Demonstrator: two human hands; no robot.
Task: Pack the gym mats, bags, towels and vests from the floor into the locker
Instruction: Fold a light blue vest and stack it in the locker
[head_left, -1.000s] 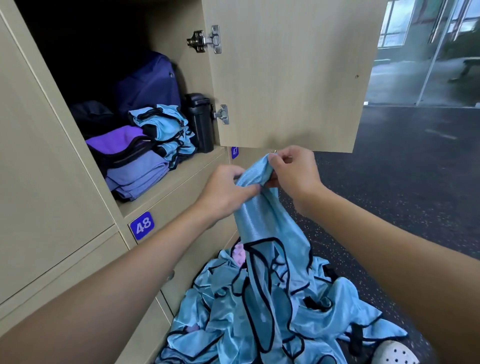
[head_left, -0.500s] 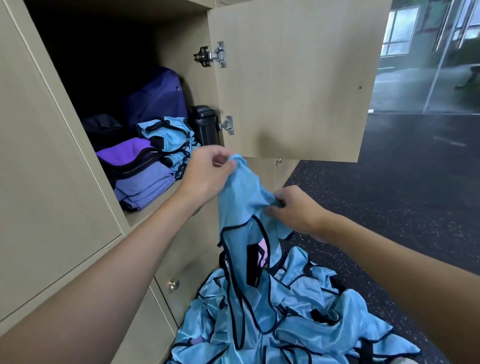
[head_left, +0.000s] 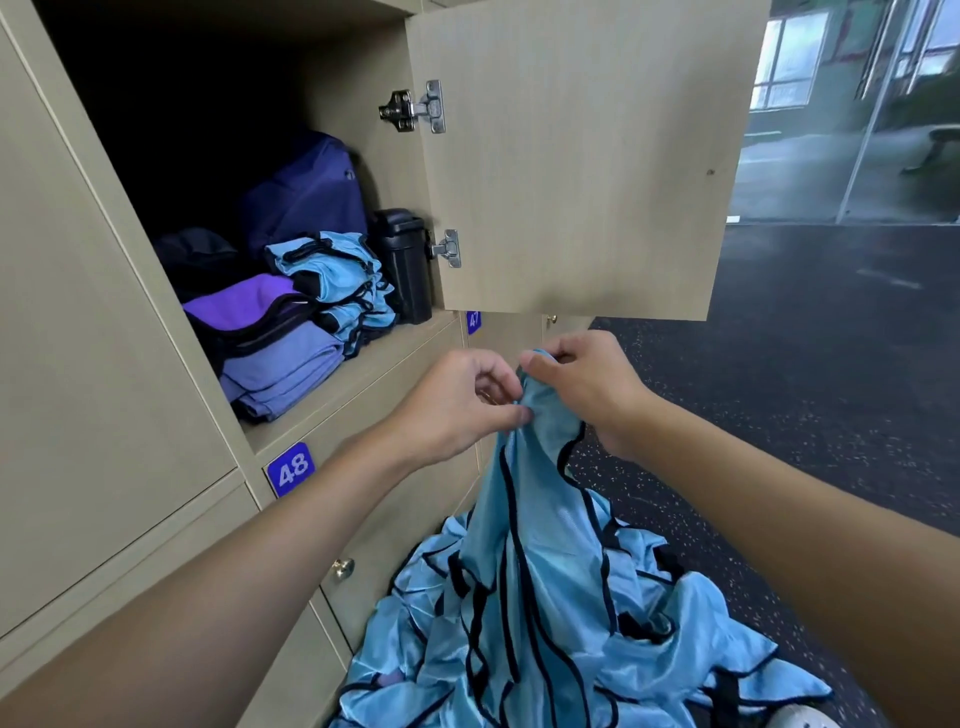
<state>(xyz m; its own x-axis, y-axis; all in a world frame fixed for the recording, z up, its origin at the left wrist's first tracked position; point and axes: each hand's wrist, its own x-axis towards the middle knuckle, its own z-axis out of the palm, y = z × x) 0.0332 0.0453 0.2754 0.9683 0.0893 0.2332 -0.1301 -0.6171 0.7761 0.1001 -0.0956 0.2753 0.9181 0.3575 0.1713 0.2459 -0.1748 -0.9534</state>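
Locker front (head_left: 337, 421): vest (head_left: 527, 499) between fingers (head_left: 543, 364)

Folded vests (head_left: 337, 280) in locker (head_left: 363, 358), left of canister (head_left: 402, 262); bag (head_left: 306, 192) behind.

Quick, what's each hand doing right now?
Left hand: closed, pinching the top of a blue vest.
Right hand: closed, pinching the same vest's top edge.

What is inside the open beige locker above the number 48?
A dark blue bag, folded light-blue vests with black trim, a black plastic container and stacked purple cloths. The dark back cannot be seen.
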